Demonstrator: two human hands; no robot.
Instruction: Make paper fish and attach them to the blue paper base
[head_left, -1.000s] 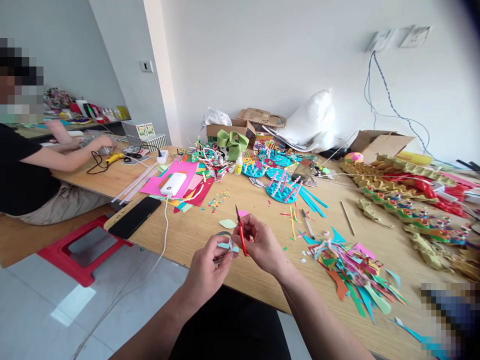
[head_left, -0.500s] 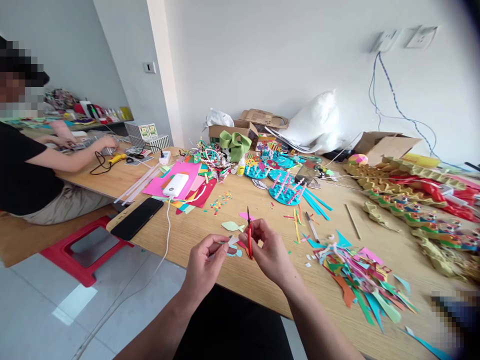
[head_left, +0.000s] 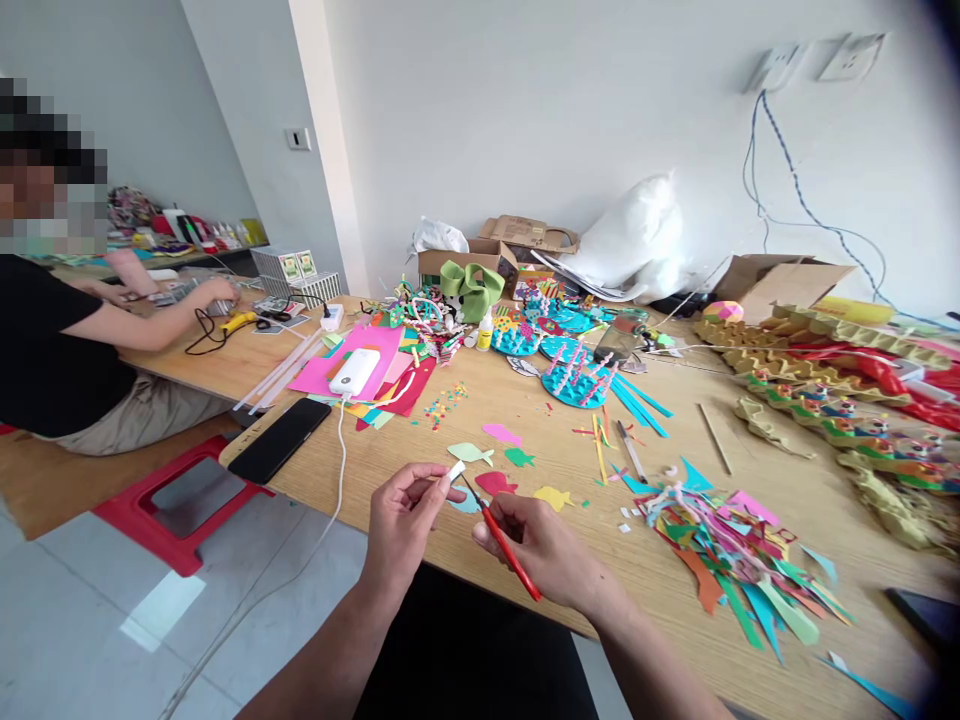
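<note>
A small white strip [head_left: 456,470] is pinched between the thumb and fingers of my left hand [head_left: 405,520]. My right hand [head_left: 536,545] grips a pair of red-handled scissors [head_left: 510,552], whose tips point up and left, close beside the strip. Paper fish lie on the table just beyond my hands: a pale green one [head_left: 470,454], a pink one [head_left: 502,434], a green one [head_left: 520,457], a red one [head_left: 495,484] and a yellow one [head_left: 553,497]. A light blue fish [head_left: 466,500] is partly hidden behind my left fingers and the scissors.
Coloured paper scraps [head_left: 739,560] are heaped at right, near a pen [head_left: 631,452] and a wooden stick [head_left: 715,438]. To the left lie a black phone [head_left: 279,440] and a white power bank [head_left: 355,373] with a cable. Another person [head_left: 67,330] sits at far left.
The scissors have swung from nearly upright to a slant, their tips now near the white strip. My right hand has turned and lowered, uncovering several paper fish.
</note>
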